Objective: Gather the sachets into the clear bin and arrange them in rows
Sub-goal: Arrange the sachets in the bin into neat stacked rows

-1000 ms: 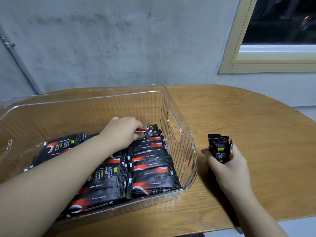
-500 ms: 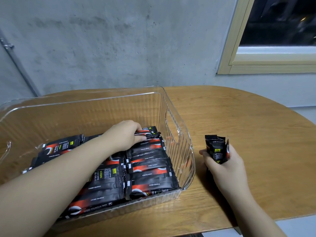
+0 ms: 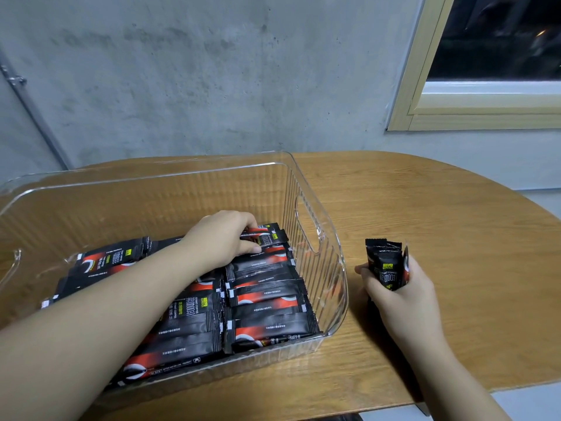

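Left hand (image 3: 223, 235) down inside the clear ribbed plastic bin (image 3: 329, 238), fingers curled onto the top black-and-red sachet (image 3: 268, 237) of the right-hand row. Right hand (image 3: 400, 287) out on the round wooden table (image 3: 440, 214) just beside the bin, fingers wrapped round an upright bunch of black sachets (image 3: 387, 264).

Wooden table (image 3: 425, 208): oval top, light brown grain, rounded edge running from 12 o'clock round to 3 o'clock. Concrete wall (image 3: 212, 71): grey, mottled, directly behind the table across the upper field. Window (image 3: 498, 38): at 1 to 2 o'clock, dark pane set in a pale yellow frame (image 3: 413, 86). Metal pipe (image 3: 33, 117): at 10 o'clock, fixed to the wall, running diagonally downward
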